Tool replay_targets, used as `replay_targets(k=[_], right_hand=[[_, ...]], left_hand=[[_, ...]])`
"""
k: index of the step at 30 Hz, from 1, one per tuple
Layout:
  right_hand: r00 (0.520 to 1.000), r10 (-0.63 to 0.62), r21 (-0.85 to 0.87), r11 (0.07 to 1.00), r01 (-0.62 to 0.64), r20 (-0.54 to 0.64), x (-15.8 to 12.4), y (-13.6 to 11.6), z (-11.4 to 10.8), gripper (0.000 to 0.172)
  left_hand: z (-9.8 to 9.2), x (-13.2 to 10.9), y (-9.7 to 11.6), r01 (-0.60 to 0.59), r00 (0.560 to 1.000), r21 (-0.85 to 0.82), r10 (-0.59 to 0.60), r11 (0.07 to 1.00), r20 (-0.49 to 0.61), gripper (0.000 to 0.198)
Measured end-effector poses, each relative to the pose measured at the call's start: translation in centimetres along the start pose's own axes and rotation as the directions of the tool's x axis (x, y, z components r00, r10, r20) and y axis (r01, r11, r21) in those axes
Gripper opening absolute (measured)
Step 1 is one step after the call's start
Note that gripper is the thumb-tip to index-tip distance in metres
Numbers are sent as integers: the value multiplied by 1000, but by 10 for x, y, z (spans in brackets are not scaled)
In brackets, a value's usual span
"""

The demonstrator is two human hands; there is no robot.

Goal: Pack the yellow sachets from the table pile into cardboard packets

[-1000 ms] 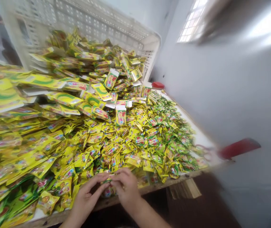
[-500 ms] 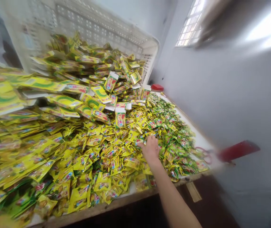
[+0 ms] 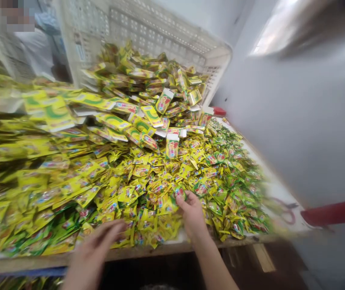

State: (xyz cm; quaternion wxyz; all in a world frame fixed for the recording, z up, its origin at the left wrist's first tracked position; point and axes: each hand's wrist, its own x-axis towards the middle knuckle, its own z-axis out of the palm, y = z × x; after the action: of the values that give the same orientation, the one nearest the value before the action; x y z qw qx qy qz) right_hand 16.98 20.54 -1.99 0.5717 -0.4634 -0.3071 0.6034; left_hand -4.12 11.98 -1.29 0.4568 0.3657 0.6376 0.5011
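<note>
My right hand [image 3: 193,211] is closed over the heap, thumb and fingers pinching a small green-and-yellow sachet [image 3: 179,194] with a red print. Around it lie many glossy yellow sachets [image 3: 144,171], mixed with green sachets [image 3: 246,189] toward the right. My left hand [image 3: 98,241] hovers at the table's front edge, left of the right hand. It is blurred, with fingers stretched out and nothing visible in them. Farther back, a small upright carton [image 3: 172,146] in yellow, green and white stands on the sachets.
A white perforated crate [image 3: 157,30] lies tipped on its side behind, spilling flat yellow cartons [image 3: 112,121]. Red-handled scissors [image 3: 287,211] and a red object [image 3: 335,212] lie at the right, by the wall. At the upper left a person [image 3: 38,48] is partly visible.
My left hand has come into view at the front edge. My right hand has drawn nearer and now pinches a sachet. The view has shifted left.
</note>
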Motion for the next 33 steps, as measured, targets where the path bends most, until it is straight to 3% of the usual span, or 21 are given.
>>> replay_targets(k=[3,5,7,9,11,13,16,20,22,25,27,31,33], right_hand=[[997,27,15,1000,-28,66,-18,12,9,30],[997,2,17,1000,-4,77,-21,8,3,28],[997,-39,-7,999,39,73,-20,-3,-8,25],[984,-29,-106,993,49,178,-17,-15,-18,22],[939,27,-269,960,71,343,-14,-21,-23,19],[909,43,-404,904,141,414,-11,-17,-25,16],[924,-10,-506,834,219,383,-7,-4,-26,13],[907,52,-581,783,224,419,-6,6,-28,14],[910,74,-597,776,205,409,-7,6,-27,23],[930,62,-594,784,180,363,-9,3,-23,39],[942,-3,-608,764,218,335,-12,2,-20,44],[938,-70,-655,698,290,341,-17,6,-17,25],[942,-45,-642,720,262,334,-17,9,-19,27]], left_hand=[[45,9,6,48,978,-120,-22,992,209,33],[68,15,5,30,972,-196,18,980,236,25],[78,20,0,18,975,-225,33,974,220,22],[76,22,-6,17,970,-195,31,981,241,23],[71,24,-11,6,962,-150,35,989,270,25],[66,23,-11,15,959,-122,20,992,284,28],[66,20,-5,70,949,-95,-37,993,314,29],[68,16,2,106,914,-46,-79,993,398,30],[69,16,1,136,907,-66,-97,988,411,31],[69,15,-5,172,920,-132,-111,976,377,31],[70,14,-9,132,944,-156,-76,979,320,30],[74,14,-14,14,980,-164,18,986,197,32],[74,20,-12,24,972,-142,10,990,235,33]])
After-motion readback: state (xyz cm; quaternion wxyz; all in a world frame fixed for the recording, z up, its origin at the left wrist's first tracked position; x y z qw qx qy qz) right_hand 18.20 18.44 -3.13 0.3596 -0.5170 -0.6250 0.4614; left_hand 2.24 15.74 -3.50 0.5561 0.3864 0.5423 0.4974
